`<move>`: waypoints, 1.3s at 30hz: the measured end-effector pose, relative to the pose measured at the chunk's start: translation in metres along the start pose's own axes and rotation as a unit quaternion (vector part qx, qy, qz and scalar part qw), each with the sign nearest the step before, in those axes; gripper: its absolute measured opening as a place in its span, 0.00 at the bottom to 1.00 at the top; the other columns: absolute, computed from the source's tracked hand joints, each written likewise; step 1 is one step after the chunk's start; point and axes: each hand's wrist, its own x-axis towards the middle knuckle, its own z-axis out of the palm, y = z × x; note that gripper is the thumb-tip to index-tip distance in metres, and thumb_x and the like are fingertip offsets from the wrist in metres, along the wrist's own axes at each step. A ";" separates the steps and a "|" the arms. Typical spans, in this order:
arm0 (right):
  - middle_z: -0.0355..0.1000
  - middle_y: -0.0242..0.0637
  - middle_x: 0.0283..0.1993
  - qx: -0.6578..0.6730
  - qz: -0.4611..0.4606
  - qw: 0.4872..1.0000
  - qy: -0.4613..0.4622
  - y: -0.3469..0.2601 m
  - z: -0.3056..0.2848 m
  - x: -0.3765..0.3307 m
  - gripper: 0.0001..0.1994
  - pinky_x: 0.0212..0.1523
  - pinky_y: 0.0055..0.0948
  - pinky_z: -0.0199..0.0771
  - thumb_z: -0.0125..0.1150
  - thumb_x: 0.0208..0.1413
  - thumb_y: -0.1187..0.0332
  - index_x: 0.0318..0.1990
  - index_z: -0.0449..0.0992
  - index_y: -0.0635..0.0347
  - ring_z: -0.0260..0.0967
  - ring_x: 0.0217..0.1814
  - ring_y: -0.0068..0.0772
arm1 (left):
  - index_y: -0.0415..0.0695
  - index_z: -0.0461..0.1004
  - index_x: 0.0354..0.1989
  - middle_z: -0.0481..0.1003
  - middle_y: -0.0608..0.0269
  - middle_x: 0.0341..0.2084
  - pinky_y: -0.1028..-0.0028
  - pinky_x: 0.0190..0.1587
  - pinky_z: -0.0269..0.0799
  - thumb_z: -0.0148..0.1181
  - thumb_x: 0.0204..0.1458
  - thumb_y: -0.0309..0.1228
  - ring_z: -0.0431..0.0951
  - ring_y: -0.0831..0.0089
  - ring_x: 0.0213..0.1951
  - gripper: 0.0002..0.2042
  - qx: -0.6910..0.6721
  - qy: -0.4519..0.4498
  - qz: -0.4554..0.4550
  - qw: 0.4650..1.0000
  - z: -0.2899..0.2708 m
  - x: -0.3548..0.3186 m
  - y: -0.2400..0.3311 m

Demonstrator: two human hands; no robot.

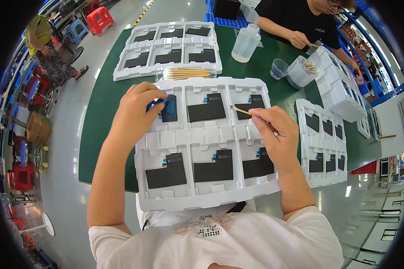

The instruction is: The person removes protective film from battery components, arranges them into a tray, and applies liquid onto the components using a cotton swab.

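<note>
A white moulded tray (211, 134) with several pockets lies in front of me on the green table (103, 103); each pocket holds a flat black part. My left hand (137, 110) rests over the top-left pocket and pinches a small black and blue part (167, 107) there. My right hand (276, 132) holds a thin wooden swab stick (241, 110). The stick's tip points left over the top-right pocket, near the black part (251, 105) in it.
A second filled white tray (168, 45) lies farther back, with a bundle of wooden sticks (186, 73) before it. A clear squeeze bottle (246, 42), small cups (279, 68) and stacked trays (336, 85) stand right. Another tray (321, 141) lies at my right. A person in black works opposite.
</note>
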 end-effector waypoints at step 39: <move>0.62 0.32 0.22 -0.011 -0.005 0.998 -0.059 -0.016 0.006 0.006 0.04 0.22 0.24 0.56 0.58 0.55 0.75 0.37 0.76 0.61 0.57 0.21 0.25 | 0.42 0.71 0.33 0.66 0.72 0.20 0.83 0.24 0.58 0.45 0.62 0.38 0.60 0.85 0.19 0.14 -0.358 -0.071 -0.208 0.907 0.028 -0.014 0.035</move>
